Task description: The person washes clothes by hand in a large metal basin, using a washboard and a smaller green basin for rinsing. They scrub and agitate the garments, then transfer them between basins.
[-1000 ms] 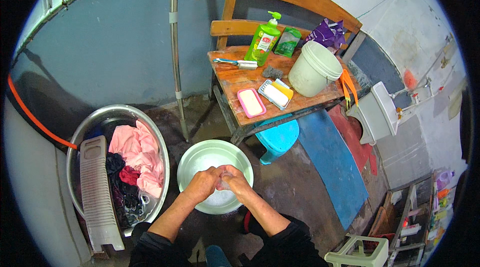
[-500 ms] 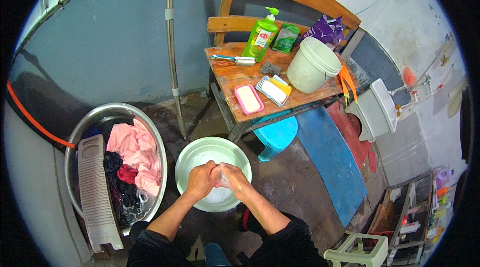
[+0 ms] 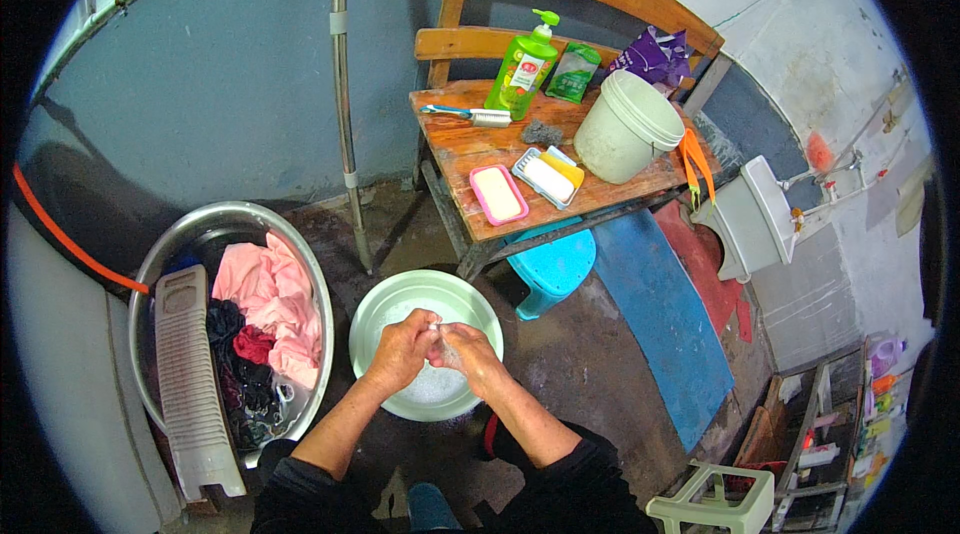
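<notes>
Both of my hands meet above a pale green basin (image 3: 372, 309) holding cloudy, sudsy water. My left hand (image 3: 402, 351) is closed, its thumb and fingertips pinched against the other hand. My right hand (image 3: 474, 356) curls inward beside it, fingers bent. A whitish, wet-looking patch, perhaps foam or a small thin item, shows by the right fingers; I cannot make out what it is. The palms and most fingertips are hidden.
Left of the basin, a metal tub (image 3: 325, 309) holds pink cloth (image 3: 262, 284), dark cloth and a washboard (image 3: 190, 384). A wooden bench (image 3: 455, 149) carries a green pump bottle (image 3: 520, 69), soap dishes, a brush and a white bucket (image 3: 620, 134). A blue stool (image 3: 555, 269) stands beneath.
My hands have shifted slightly apart at the fingertips; the left hand has turned and moved a little up. A reddish patch between them no longer shows.
</notes>
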A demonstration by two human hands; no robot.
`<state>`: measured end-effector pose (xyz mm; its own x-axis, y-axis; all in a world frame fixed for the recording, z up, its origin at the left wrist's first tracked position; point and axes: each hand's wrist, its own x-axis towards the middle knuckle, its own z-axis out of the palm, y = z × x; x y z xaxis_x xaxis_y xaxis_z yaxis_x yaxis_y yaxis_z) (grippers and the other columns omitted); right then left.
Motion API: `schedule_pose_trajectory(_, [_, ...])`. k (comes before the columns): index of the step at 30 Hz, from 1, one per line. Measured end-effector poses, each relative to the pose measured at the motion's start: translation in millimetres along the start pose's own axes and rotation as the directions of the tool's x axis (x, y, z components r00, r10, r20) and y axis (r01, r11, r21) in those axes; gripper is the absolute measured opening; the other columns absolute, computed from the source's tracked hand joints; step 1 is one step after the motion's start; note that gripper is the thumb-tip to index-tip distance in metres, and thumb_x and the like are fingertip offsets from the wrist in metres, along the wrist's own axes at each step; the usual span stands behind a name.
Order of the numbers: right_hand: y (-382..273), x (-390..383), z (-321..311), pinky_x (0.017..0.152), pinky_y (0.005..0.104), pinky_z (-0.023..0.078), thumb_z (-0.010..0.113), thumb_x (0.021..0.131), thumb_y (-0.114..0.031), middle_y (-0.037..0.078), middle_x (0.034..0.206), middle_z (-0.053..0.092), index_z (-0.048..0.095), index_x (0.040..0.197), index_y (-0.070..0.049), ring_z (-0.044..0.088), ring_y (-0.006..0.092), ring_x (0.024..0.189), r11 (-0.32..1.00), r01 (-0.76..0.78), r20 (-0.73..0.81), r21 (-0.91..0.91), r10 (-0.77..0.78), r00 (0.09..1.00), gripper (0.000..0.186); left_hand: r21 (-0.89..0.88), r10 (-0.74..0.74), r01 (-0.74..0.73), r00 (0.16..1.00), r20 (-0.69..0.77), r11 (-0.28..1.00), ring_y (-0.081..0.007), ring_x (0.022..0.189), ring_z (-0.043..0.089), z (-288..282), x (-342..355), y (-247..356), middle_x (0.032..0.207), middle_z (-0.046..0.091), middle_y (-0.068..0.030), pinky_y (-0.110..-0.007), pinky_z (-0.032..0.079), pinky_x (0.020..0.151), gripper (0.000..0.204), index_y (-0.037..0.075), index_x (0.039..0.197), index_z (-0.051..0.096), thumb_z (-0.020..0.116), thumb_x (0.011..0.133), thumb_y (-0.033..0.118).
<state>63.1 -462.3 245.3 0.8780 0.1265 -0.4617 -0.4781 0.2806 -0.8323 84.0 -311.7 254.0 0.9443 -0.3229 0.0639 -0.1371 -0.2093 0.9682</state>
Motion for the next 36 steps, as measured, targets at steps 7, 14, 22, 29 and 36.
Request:
schedule_pose_trajectory(7, [-4, -3, 1, 0.068, 0.0304, 0.054, 0.047, 0.095, -0.024, 0.008, 0.088, 0.061, 0.057, 0.100, -0.001, 0.062, 0.0160, 0.075, 0.999, 0.011, 0.025, -0.033, -0.010, 1.000, 0.026, -0.015, -0.156, 0.158, 0.982, 0.104, 0.987, -0.0144, 0.061, 0.062, -7, 2, 11, 0.070, 0.063, -0.0098, -0.029, 0.050, 0.056, 0.009, 0.000, 0.088, 0.053, 0.056, 0.088, 0.009])
schedule_pose_trajectory(14, [-8, -6, 7, 0.073, 0.0342, 0.054, 0.046, 0.095, -0.024, 0.007, 0.092, 0.059, 0.056, 0.102, 0.000, 0.060, 0.0172, 0.082, 0.999, -0.003, 0.030, 0.035, 0.002, 1.000, 0.027, 0.281, 0.022, 0.004, 0.996, -0.089, 0.960, -0.0351, 0.065, 0.061, 5, -1, -3, 0.069, 0.062, -0.0162, -0.043, 0.046, 0.059, 0.022, 0.003, 0.078, 0.052, 0.058, 0.086, 0.022])
schedule_pose_trajectory(22, [-8, -8, 5, 0.071, 0.0342, 0.054, 0.046, 0.095, -0.023, 0.010, 0.095, 0.060, 0.056, 0.105, 0.002, 0.061, 0.0191, 0.082, 0.998, -0.048, 0.091, 0.051, 0.043, 0.995, 0.029, 0.067, -0.090, 0.100, 0.986, -0.139, 0.993, -0.0316, 0.063, 0.061, 7, -2, -4, 0.068, 0.061, -0.0154, -0.040, 0.047, 0.057, 0.022, 0.003, 0.079, 0.053, 0.058, 0.087, 0.023])
schedule_pose_trajectory(29, [3, 0, -10, 0.071, 0.0358, 0.054, 0.052, 0.091, -0.021, 0.009, 0.095, 0.061, 0.056, 0.105, 0.000, 0.061, 0.0202, 0.084, 0.978, -0.058, 0.122, 0.199, 0.034, 0.992, 0.026, 0.100, 0.000, 0.010, 0.995, -0.095, 0.995, -0.0162, 0.057, 0.058, 9, 0, -7, 0.064, 0.059, -0.0108, -0.032, 0.046, 0.054, 0.024, 0.001, 0.079, 0.053, 0.056, 0.090, 0.023])
schedule_pose_trajectory(36, [12, 7, -12, 0.066, 0.0325, 0.054, 0.046, 0.089, -0.011, 0.012, 0.085, 0.061, 0.055, 0.105, 0.002, 0.062, 0.0214, 0.071, 0.992, -0.123, -0.017, -0.041, 0.122, 0.992, 0.022, 0.217, -0.082, 0.106, 0.990, -0.119, 0.970, -0.0404, 0.065, 0.059, 18, -6, -32, 0.065, 0.059, -0.0203, -0.045, 0.045, 0.058, 0.030, 0.002, 0.079, 0.052, 0.052, 0.091, 0.029])
